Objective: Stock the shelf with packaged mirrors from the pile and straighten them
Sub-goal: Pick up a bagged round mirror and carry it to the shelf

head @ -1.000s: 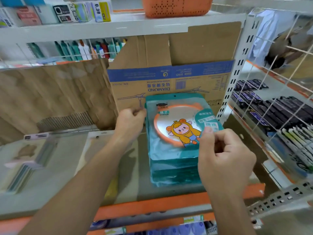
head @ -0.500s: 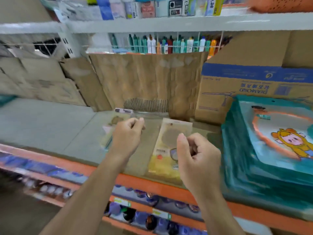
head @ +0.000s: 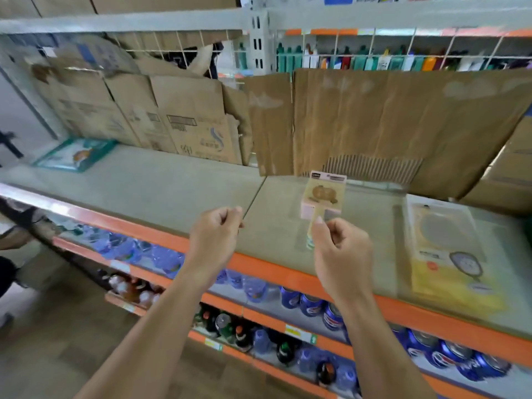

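Head view | left hand (head: 216, 230), right hand (head: 341, 254) curled, empty | small pack (head: 322, 194) partly behind right hand | teal mirror pack (head: 74, 155) blurred

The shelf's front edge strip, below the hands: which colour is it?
Orange. The shelf's front edge strip shows best in the head view.

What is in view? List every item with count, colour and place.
teal packaged mirror: one, teal, far left of the shelf
small packaged mirror: one, pink and beige, shelf centre
yellow packaged mirror: one, yellow, shelf right
shelf: one, grey top with orange edge
cardboard sheets: several, brown, standing along the shelf back
drink cans: many, blue, lower shelf
left hand: fingers curled, empty, above the shelf edge
right hand: fingers curled, in front of the small packaged mirror
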